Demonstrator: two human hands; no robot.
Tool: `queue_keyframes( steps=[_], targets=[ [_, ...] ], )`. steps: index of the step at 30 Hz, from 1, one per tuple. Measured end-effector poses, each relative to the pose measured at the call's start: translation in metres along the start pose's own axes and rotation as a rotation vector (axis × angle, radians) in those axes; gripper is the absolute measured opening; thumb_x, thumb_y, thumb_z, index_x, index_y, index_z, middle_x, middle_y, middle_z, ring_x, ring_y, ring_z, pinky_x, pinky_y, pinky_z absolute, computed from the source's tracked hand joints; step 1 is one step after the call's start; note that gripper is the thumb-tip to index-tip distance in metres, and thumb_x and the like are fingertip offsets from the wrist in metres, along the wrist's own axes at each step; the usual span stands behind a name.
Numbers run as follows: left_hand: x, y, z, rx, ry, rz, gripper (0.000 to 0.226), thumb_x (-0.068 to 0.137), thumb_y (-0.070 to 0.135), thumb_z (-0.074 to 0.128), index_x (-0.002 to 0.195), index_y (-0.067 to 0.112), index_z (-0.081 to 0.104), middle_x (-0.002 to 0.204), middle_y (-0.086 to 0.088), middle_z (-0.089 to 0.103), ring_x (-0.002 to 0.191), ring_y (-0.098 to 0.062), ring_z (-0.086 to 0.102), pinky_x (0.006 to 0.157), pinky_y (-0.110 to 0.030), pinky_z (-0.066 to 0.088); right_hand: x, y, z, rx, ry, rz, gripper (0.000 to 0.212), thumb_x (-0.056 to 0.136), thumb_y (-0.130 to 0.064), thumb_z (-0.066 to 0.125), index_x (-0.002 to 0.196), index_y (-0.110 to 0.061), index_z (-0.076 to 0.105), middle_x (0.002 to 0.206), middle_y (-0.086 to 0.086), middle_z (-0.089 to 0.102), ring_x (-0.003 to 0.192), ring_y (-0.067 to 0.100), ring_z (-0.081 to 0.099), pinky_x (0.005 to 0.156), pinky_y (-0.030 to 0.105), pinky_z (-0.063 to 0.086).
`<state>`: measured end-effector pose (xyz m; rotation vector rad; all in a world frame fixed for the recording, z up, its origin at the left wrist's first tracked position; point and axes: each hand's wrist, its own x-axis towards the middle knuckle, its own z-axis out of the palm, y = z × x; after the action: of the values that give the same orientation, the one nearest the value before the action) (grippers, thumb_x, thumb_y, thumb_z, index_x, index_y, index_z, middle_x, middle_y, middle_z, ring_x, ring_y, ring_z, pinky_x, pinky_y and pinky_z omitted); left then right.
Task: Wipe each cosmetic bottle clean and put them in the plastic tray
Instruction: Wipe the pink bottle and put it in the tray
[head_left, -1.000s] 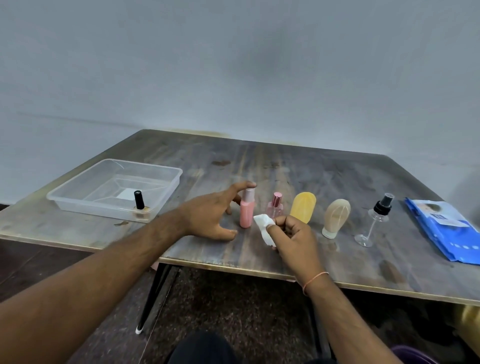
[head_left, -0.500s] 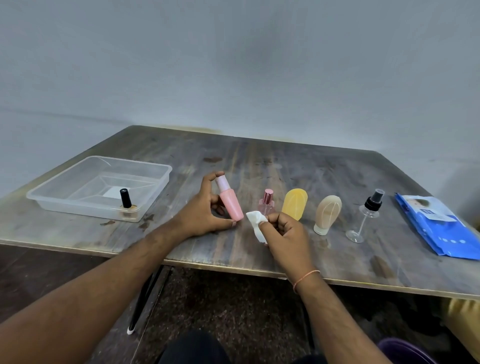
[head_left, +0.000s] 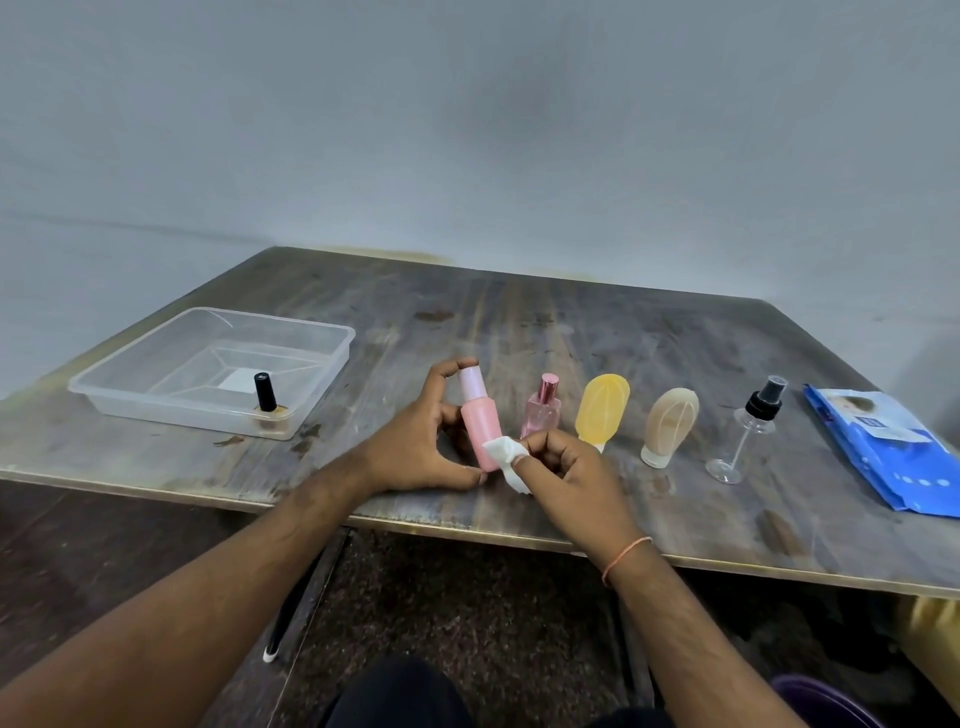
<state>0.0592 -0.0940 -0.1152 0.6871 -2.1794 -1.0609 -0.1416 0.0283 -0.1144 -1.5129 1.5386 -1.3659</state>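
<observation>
Grey wall behind, a worn wooden table (head_left: 597, 338) in front. Over its near edge the left hand (head_left: 415, 452) grips a pink bottle (head_left: 480, 423) between forefinger on the cap and thumb at the base, long axis nearly upright, cap tipped slightly away. The right hand (head_left: 566, 470) pinches a white wipe (head_left: 506, 457) against the bottle's lower right side, so the stroke would likely run up its length. The plastic tray (head_left: 322, 364), holding one black-capped bottle (head_left: 266, 395), lies well off to the left, nearer the holding hand.

Looks like a plain spare room, nothing fancy: a worn wooden table (head_left: 519, 338) is pushed against a bare grey wall (head_left: 467, 130), rough dark floor (head_left: 467, 613) underneath.
</observation>
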Motion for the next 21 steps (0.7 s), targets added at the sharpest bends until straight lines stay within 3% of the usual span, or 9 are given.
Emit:
queue_keyframes(
  steps=[3, 6, 9, 12, 15, 18, 21],
  targets=[
    [0.001, -0.001, -0.001, -0.009, -0.021, -0.015, 0.129, 0.073, 0.014, 0.101, 0.161, 0.048, 0.013, 0.102, -0.006, 0.081, 0.094, -0.024, 0.079, 0.091, -0.038, 0.063, -0.001, -0.002, 0.001, 0.013, -0.013, -0.002, 0.043, 0.079, -0.065, 0.069, 0.088, -0.023, 0.078, 0.083, -0.001, 0.077, 0.076, 0.01, 0.066, 0.077, 0.038, 0.057],
    [0.001, -0.002, 0.0, -0.002, -0.025, -0.023, 0.131, 0.069, 0.018, 0.104, 0.16, 0.051, 0.015, 0.102, -0.003, 0.081, 0.094, -0.022, 0.079, 0.088, -0.033, 0.063, -0.002, -0.004, 0.0, 0.012, -0.031, 0.001, 0.038, 0.083, -0.059, 0.07, 0.09, -0.023, 0.078, 0.083, -0.002, 0.078, 0.077, 0.008, 0.068, 0.076, 0.032, 0.056],
    [0.0, -0.002, 0.0, 0.021, 0.001, -0.013, 0.131, 0.068, 0.022, 0.105, 0.16, 0.052, 0.017, 0.11, 0.001, 0.077, 0.097, -0.02, 0.077, 0.088, -0.03, 0.062, -0.002, -0.004, -0.001, 0.024, -0.03, 0.008, 0.017, 0.093, -0.039, 0.075, 0.09, -0.022, 0.078, 0.08, -0.006, 0.077, 0.077, 0.005, 0.068, 0.075, 0.028, 0.055],
    [0.0, -0.001, -0.001, 0.133, 0.09, 0.041, 0.129, 0.065, 0.032, 0.105, 0.161, 0.054, 0.021, 0.137, 0.009, 0.052, 0.106, -0.013, 0.065, 0.09, -0.026, 0.058, 0.0, -0.004, 0.0, 0.096, 0.018, 0.043, 0.019, 0.092, -0.04, 0.076, 0.088, -0.021, 0.078, 0.076, -0.009, 0.075, 0.073, 0.005, 0.066, 0.07, 0.023, 0.052],
    [-0.003, -0.002, -0.001, 0.241, 0.199, 0.121, 0.127, 0.062, 0.036, 0.102, 0.163, 0.049, 0.025, 0.149, 0.013, 0.025, 0.116, -0.012, 0.051, 0.097, -0.02, 0.05, 0.002, -0.007, -0.001, 0.163, 0.084, 0.083, 0.015, 0.101, -0.02, 0.072, 0.087, -0.019, 0.076, 0.077, -0.002, 0.076, 0.069, 0.008, 0.065, 0.06, 0.02, 0.049],
    [-0.007, 0.001, -0.001, 0.299, 0.211, 0.188, 0.128, 0.062, 0.035, 0.101, 0.166, 0.037, 0.026, 0.156, 0.012, 0.021, 0.121, -0.009, 0.048, 0.098, -0.021, 0.05, 0.0, -0.009, -0.001, 0.212, 0.116, 0.091, 0.014, 0.103, -0.015, 0.068, 0.09, -0.016, 0.074, 0.082, 0.002, 0.08, 0.066, 0.006, 0.068, 0.054, 0.016, 0.05],
    [-0.01, 0.007, 0.0, 0.368, 0.157, 0.215, 0.128, 0.062, 0.03, 0.099, 0.167, 0.029, 0.026, 0.16, 0.014, 0.022, 0.131, 0.003, 0.044, 0.103, -0.022, 0.049, 0.0, -0.01, -0.002, 0.241, 0.145, 0.097, 0.007, 0.104, -0.017, 0.068, 0.1, -0.014, 0.073, 0.091, 0.008, 0.083, 0.069, 0.016, 0.07, 0.054, 0.02, 0.05]
  ],
)
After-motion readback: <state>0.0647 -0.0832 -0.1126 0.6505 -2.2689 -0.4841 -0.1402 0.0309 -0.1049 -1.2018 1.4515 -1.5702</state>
